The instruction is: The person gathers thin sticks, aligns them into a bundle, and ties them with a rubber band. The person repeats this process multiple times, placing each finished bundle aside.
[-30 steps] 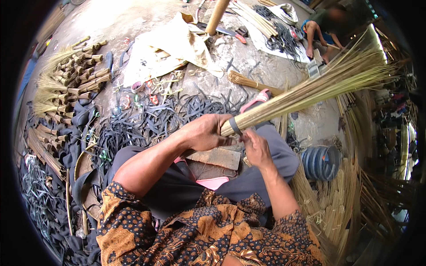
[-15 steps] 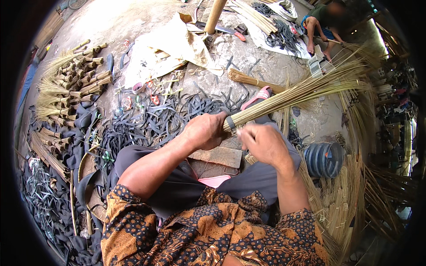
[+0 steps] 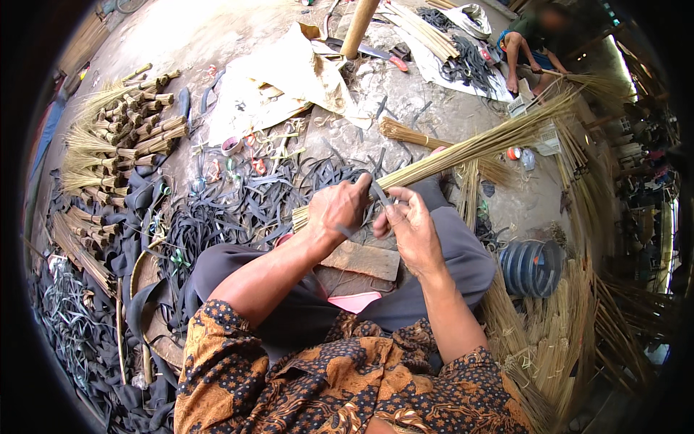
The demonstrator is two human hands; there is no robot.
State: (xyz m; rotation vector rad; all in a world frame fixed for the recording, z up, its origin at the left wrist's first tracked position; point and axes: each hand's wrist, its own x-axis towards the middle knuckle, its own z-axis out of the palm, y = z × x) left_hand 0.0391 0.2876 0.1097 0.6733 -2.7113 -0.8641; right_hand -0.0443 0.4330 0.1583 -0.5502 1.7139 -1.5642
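Observation:
My left hand (image 3: 337, 211) is closed round a bundle of thin, straw-coloured sticks (image 3: 463, 150). The bundle slants up to the right, where its fine tips fan out, and its thick ends show just left of that hand. With thumb and fingers, my right hand (image 3: 413, 235) pinches a dark grey rubber strip (image 3: 380, 194) running up to the bundle beside my left thumb. How far the strip goes round the sticks is hidden. Below my hands, a wooden block (image 3: 361, 260) lies between my crossed legs.
Loose dark rubber strips (image 3: 238, 210) cover the floor ahead and left. Tied stick bundles (image 3: 137, 134) are piled far left. A ribbed dark container (image 3: 531, 267) stands right, above more sticks (image 3: 542, 333). A knife (image 3: 376, 53) lies near a wooden post (image 3: 359, 29). Another person (image 3: 531, 54) sits far right.
The bundle has slid down to the left through my left hand, its thick ends now showing past it. My right hand has moved slightly down, and the strip now stretches between my hands.

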